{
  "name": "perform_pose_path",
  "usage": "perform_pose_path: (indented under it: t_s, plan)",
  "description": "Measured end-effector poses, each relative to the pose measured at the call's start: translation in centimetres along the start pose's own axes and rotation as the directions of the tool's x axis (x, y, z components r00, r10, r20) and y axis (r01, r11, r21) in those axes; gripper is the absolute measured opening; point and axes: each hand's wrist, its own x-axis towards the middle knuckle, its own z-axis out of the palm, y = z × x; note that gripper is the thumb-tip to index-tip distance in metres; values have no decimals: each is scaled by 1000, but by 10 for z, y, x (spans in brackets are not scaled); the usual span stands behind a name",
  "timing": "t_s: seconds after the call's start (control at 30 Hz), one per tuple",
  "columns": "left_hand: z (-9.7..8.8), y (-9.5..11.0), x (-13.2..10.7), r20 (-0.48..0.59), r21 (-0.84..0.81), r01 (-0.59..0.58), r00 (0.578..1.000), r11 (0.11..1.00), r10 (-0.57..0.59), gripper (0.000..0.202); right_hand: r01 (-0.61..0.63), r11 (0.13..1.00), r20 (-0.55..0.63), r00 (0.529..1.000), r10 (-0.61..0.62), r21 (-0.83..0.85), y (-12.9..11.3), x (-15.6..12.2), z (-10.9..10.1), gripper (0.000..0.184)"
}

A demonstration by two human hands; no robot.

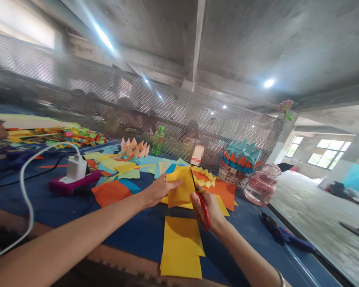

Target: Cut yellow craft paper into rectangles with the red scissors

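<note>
Pinched in my left hand (pixel 159 190) is a sheet of yellow paper (pixel 179 189), held up over the table. My right hand (pixel 214 209) grips red-handled scissors (pixel 204 211), whose dark blades stand at the sheet's right edge. Just below, more cut yellow paper pieces (pixel 182 247) lie overlapping near the table's front edge. Behind my hands rest orange paper (pixel 224 193) and a yellow zigzag-cut paper ring (pixel 206 176). How far the blades have gone into the sheet is hard to make out.
A purple power strip (pixel 62 183) with a white charger and cable sits left. A pink water jar (pixel 260 187), a woven basket (pixel 235 175) of folded paper and a blue glue gun (pixel 284 233) stand right. A green bottle (pixel 158 141) and paper scraps (pixel 77 135) lie farther back.
</note>
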Motion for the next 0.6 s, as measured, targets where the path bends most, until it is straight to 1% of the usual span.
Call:
perform_pose_path:
  t_s: [0.07, 0.2, 0.3, 0.5, 0.6]
  plan:
    - [0, 0, 0, -6, -3, -1, 1000, 1000, 1, 33, 1, 1000, 66, 998, 0, -17, 0, 1, -2, 34]
    - [1, -1, 0, 7, -2, 0, 1000, 1000, 0, 34, 28, 999, 89, 996, -25, -28, -4, 1, -4, 33]
    - [2, -1, -1, 48, -5, -5, 999, 1000, 5, 36, 43, 999, 67, 997, -41, -30, -6, 0, -4, 34]
    - [5, 0, -3, 26, 11, 13, 1000, 1000, -14, 36, 27, 1000, 8, 1000, -27, 6, -4, -1, 0, 43]
    - [5, -1, -4, 42, 13, 19, 999, 1000, -19, 35, 5, 1000, -3, 1000, -5, 15, -3, -1, 0, 43]
